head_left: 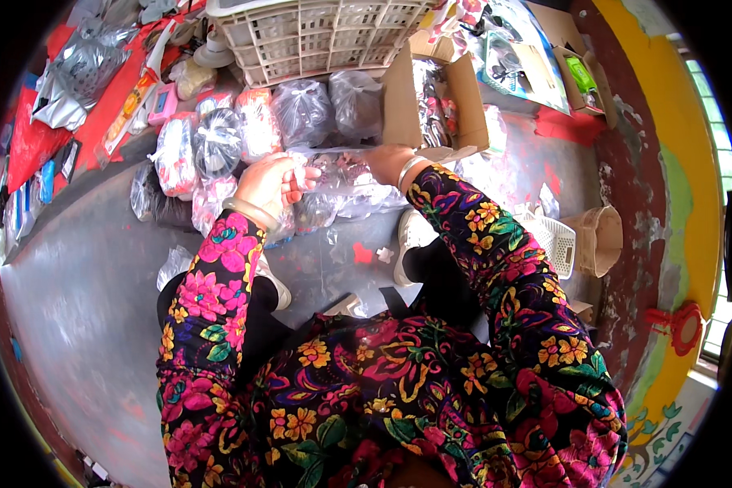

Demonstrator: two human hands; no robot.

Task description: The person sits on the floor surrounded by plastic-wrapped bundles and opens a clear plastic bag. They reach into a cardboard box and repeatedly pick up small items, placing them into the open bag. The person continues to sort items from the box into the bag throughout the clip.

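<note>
A clear plastic bag (342,172) with small dark and reddish items inside stretches between my two hands. My left hand (267,184) has its fingers curled at the bag's left end. At the other end my right hand (389,164) is closed on the plastic; its fingertips are mostly hidden. An open cardboard box (398,102) holding many small dark and red pieces stands just beyond my right hand. Beyond my left hand sit tied plastic bags with dark contents (302,110) and pink-and-white contents (257,122).
A large cream plastic crate (317,41) stands at the back. To the right are a white basket (550,244) and a brown paper bag or carton (600,240) near the wall. My shoes (415,244) are on the grey floor (98,301). Assorted packages lie on red sheeting (126,85) at the far left.
</note>
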